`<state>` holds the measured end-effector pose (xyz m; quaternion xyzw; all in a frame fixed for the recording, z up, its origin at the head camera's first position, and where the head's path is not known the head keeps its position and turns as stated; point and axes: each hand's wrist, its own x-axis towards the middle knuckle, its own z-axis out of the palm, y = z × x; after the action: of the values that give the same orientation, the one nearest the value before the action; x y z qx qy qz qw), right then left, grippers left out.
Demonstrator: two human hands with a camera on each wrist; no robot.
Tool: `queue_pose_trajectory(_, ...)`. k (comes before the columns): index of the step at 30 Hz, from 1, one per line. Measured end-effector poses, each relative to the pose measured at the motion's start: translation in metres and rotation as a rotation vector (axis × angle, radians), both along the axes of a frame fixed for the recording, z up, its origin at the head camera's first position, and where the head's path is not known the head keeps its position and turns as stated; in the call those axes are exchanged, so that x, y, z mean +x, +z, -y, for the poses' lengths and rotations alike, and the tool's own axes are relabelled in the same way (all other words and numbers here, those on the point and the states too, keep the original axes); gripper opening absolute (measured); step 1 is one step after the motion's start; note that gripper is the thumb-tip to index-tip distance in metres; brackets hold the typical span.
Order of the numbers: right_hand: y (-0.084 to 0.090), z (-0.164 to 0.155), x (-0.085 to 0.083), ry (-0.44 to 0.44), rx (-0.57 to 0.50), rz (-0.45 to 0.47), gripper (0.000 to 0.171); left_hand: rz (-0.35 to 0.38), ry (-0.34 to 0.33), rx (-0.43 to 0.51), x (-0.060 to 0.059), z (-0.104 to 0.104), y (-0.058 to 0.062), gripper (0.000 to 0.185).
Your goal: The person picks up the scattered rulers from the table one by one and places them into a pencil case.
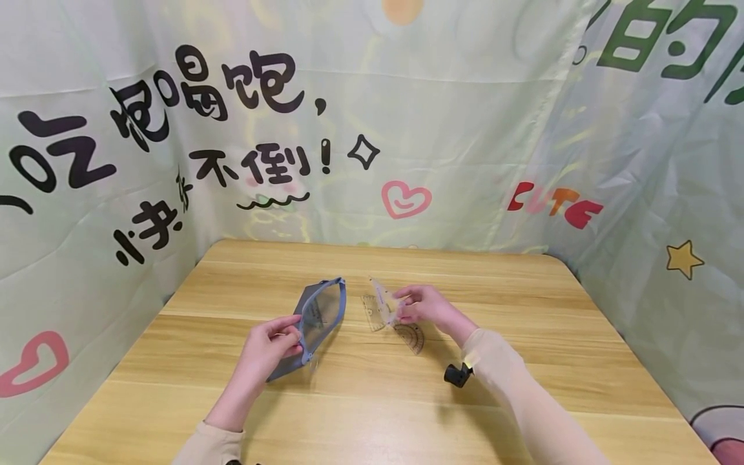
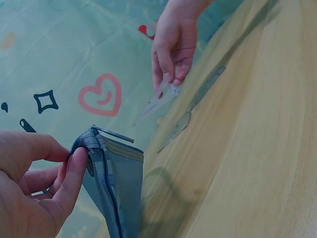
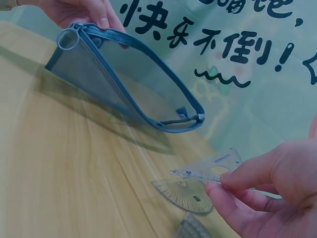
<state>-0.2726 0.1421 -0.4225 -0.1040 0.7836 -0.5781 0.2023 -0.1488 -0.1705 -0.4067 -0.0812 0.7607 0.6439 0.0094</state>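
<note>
Clear plastic ruler (image 3: 210, 169) sits pinched at one end between the right hand (image 1: 423, 305) thumb and fingertips, held above the table (image 1: 523, 361). Looks light, thin and slick (probably flexes), so an edge pinch suits it. Left hand (image 1: 268, 345) pinches the soft blue mesh pouch (image 1: 316, 323) open at its zipper rim, just beside.
</note>
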Motion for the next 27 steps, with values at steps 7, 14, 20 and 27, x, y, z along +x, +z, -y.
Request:
queue_pose_trajectory(7,-0.001,0.005,0.001,0.017,-0.031,0.037,0.045,-0.002,0.000,0.007,0.001,0.000,0.000,0.041)
queue_pose_trajectory(14,0.003,0.014,0.003,0.022,-0.054,0.078,0.045,-0.004,0.002,0.010,0.000,-0.001,-0.001,0.041)
queue_pose_trajectory(20,0.007,0.022,0.005,0.061,-0.028,0.072,0.045,-0.006,-0.001,0.015,-0.001,-0.002,-0.001,0.041)
queue_pose_trajectory(27,0.011,0.032,0.009,0.101,-0.055,0.090,0.045,-0.003,0.004,0.010,-0.001,-0.003,-0.001,0.040)
